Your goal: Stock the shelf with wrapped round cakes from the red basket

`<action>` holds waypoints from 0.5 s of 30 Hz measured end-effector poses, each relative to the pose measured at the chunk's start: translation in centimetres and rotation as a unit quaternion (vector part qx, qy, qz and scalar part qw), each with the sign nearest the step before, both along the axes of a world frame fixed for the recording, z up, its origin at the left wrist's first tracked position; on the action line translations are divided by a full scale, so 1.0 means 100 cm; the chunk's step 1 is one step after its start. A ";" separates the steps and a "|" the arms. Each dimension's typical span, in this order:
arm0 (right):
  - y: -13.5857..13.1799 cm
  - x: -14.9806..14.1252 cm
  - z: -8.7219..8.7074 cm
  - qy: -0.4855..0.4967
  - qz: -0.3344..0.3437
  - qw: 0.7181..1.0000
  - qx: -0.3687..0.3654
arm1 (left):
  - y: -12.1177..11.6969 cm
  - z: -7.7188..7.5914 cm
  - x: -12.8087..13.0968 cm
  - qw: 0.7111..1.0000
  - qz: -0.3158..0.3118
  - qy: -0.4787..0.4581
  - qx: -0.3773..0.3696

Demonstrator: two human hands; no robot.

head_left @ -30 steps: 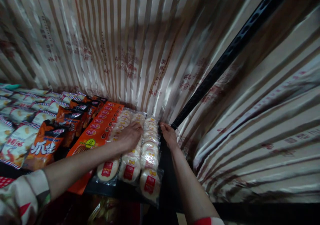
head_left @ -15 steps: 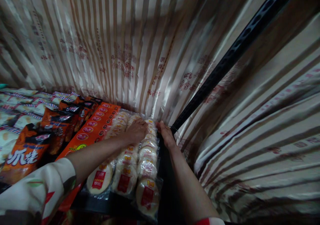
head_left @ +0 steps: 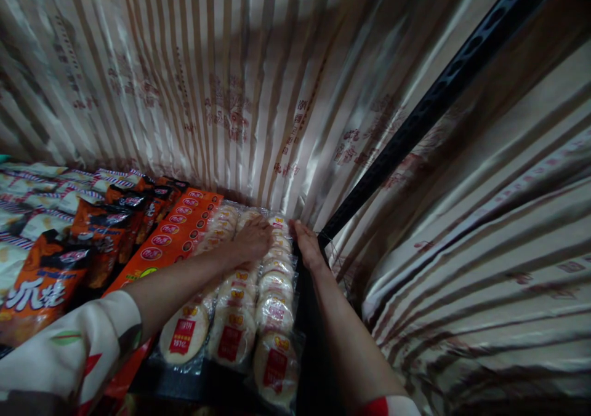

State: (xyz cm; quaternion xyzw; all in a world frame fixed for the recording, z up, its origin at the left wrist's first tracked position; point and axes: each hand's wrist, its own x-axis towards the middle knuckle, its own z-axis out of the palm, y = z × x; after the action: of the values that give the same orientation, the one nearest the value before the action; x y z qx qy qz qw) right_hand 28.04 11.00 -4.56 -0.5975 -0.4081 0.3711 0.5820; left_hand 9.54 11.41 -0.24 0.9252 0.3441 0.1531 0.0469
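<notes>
Rows of round pale cakes in clear wrappers with red labels (head_left: 229,336) overlap one another on a black shelf surface (head_left: 178,384). My left hand (head_left: 253,239) lies over the far part of the middle row, its fingertips reaching the right-hand row (head_left: 276,287). Those fingers look flat rather than wrapped round a packet. Along the outer side of the right-hand row, at its far end, is my right hand (head_left: 306,244), with fingers stretched out and nothing visible in them. Whether it touches the packets I cannot tell.
An orange printed strip (head_left: 161,239) borders the cakes on the left. Beyond it stand orange-and-black snack bags (head_left: 46,280) and white packets (head_left: 46,224). Striped sheeting (head_left: 258,96) hangs behind, and a black perforated post (head_left: 406,133) slants up near my right hand.
The view has shifted very slightly. Both hands stay in nearly the same places against the cakes, and nothing has visibly been picked up or let go.
</notes>
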 end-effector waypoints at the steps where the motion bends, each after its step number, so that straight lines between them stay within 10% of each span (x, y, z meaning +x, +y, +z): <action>1: 0.001 0.000 0.000 0.005 0.006 1.000 -0.004 | 0.000 -0.001 0.000 1.000 0.000 0.001 0.000; 9: 0.003 -0.001 -0.006 -0.058 0.035 0.998 0.019 | -0.002 0.001 -0.001 1.000 0.008 0.020 -0.013; 15: -0.004 0.007 -0.007 -0.245 -0.079 0.966 0.006 | -0.006 0.009 0.000 0.998 0.027 0.047 -0.032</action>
State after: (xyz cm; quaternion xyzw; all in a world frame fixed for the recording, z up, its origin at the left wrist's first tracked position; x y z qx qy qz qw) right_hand 28.79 10.60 -5.24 -0.6971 -0.4921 0.1639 0.4951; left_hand 9.52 10.79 0.63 0.9196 0.3759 0.0993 0.0562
